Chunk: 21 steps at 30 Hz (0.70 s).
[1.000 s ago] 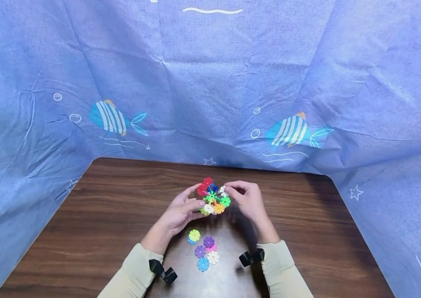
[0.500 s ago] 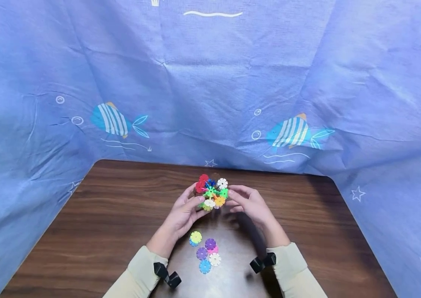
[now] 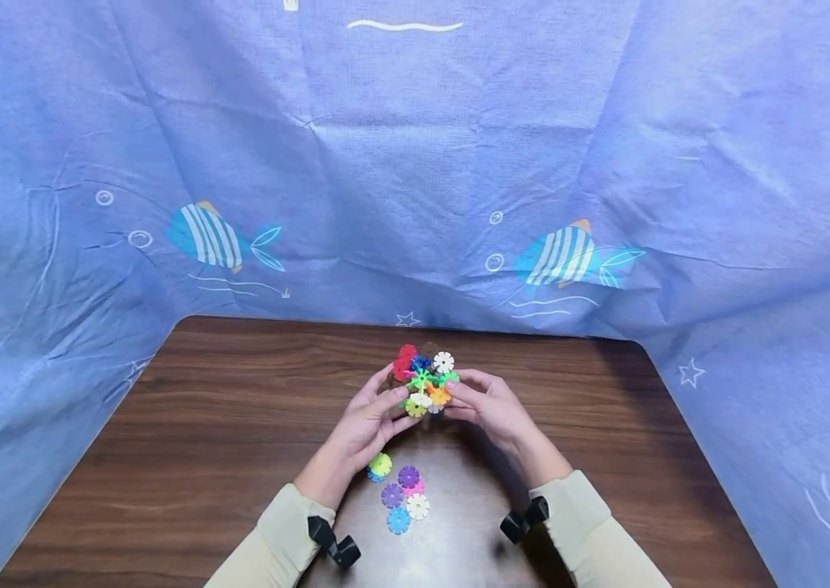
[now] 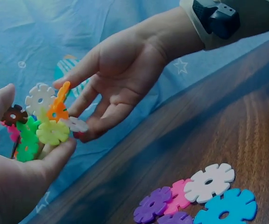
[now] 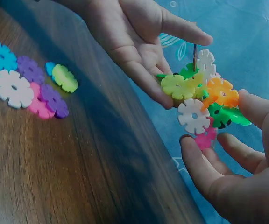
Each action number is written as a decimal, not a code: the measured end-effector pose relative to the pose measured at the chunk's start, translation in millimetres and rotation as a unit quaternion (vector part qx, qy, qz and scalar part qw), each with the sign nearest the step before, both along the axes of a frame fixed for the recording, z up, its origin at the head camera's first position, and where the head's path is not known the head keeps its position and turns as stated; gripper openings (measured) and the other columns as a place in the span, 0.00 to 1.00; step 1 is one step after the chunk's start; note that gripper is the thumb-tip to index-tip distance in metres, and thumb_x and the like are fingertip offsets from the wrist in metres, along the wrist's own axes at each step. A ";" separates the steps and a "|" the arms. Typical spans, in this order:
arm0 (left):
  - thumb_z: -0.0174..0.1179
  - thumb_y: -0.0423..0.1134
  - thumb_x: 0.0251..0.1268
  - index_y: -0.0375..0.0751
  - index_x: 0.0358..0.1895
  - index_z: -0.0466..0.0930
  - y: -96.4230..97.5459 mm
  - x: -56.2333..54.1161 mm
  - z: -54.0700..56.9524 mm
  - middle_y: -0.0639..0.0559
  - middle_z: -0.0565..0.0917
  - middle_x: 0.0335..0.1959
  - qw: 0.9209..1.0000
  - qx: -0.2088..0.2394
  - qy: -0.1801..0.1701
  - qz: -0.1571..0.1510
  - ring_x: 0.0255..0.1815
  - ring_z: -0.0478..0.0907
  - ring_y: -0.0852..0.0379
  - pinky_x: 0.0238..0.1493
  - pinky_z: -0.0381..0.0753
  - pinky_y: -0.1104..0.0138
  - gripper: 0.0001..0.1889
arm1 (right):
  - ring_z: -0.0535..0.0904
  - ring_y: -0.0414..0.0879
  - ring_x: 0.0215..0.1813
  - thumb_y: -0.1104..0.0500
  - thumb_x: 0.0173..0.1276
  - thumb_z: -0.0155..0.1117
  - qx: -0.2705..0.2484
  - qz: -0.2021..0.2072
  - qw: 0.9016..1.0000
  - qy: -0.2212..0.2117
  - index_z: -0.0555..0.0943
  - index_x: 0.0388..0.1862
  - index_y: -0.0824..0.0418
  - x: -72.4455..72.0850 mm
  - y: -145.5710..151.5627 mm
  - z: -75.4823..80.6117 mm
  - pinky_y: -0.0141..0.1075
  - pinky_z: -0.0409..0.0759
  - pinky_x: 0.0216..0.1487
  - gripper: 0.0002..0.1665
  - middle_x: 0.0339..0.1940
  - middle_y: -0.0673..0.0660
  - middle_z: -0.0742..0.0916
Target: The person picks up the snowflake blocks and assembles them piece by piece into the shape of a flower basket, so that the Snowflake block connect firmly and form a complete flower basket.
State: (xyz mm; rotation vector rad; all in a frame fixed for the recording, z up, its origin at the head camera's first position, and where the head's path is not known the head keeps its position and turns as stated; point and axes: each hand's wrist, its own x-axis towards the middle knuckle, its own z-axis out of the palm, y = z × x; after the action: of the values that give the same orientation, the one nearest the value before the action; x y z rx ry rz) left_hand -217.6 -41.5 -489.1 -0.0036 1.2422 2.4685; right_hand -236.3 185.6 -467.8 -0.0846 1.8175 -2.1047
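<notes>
Both hands hold a cluster of interlocked plastic snowflake discs (image 3: 421, 379) above the table, in red, blue, green, white, orange, yellow and other colours. My left hand (image 3: 365, 423) grips its left side, thumb in front and fingers beneath. On the other side my right hand (image 3: 494, 414) has its thumb by an orange disc (image 5: 222, 92) and fingers under the cluster, near a white disc (image 5: 194, 116) and a pink disc (image 5: 206, 138). Another white disc (image 3: 444, 363) stands up at the cluster's top right. The cluster's underside is partly hidden by the fingers.
Loose snowflake discs lie on the brown wooden table (image 3: 238, 457) in front of the body: blue (image 3: 398, 520), white (image 3: 418, 506), purple (image 3: 391, 495), pink and yellow (image 3: 381, 465), some overlapping. A blue fish-print cloth (image 3: 400, 163) hangs behind the table.
My right hand has let go of the white disc at the top right and moved down to the cluster's right side, by the green and orange discs. The left hand keeps its grip.
</notes>
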 end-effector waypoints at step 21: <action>0.58 0.54 0.76 0.26 0.70 0.69 6.4 -14.4 9.2 0.31 0.79 0.58 0.962 -0.274 0.013 0.004 0.50 0.83 0.46 0.60 0.84 0.51 0.34 | 0.88 0.46 0.39 0.65 0.69 0.70 0.074 -0.061 0.995 0.020 0.74 0.65 0.75 -9.1 18.5 -11.8 0.54 0.85 0.56 0.29 0.44 0.56 0.88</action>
State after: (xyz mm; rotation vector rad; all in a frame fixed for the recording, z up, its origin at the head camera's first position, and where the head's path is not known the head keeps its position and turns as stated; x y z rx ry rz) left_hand -231.9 -35.1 -479.8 -0.1225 1.8958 2.0546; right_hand -245.5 204.1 -479.6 0.0224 2.0433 -2.0550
